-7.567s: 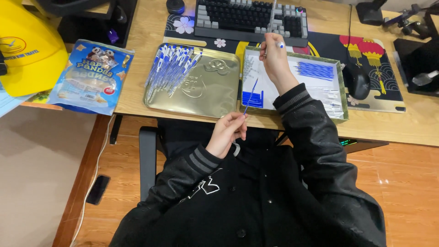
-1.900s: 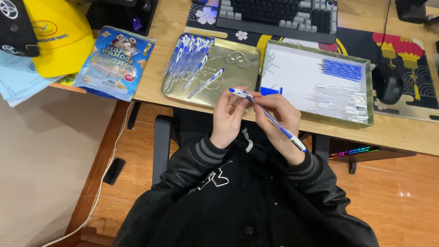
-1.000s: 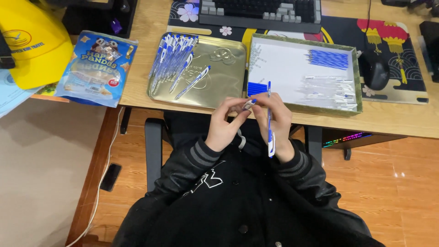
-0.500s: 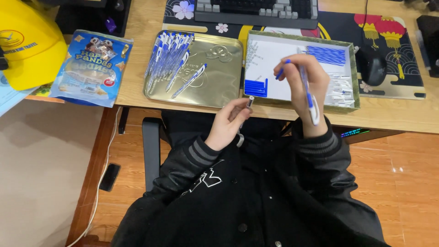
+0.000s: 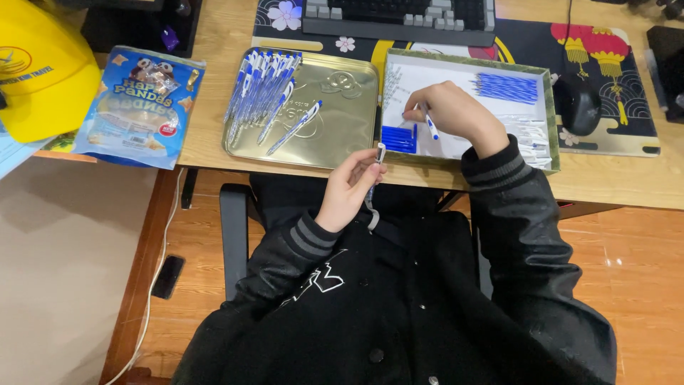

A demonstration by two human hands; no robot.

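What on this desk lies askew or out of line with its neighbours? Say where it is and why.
One pen on the gold tray lies apart, slanted across the middle, while the other pens are bunched along the left side. The snack bag overhangs the desk edge. Nothing looks spilled or broken.

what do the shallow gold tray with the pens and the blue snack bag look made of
The shallow gold tray looks like thin metal with a glossy finish: it mirrors the light and carries an embossed pattern. The blue snack bag appears to be shiny plastic film, judging by its glare and crinkled edges. The blue and white pens piled in the tray look like plastic, though that is less certain.
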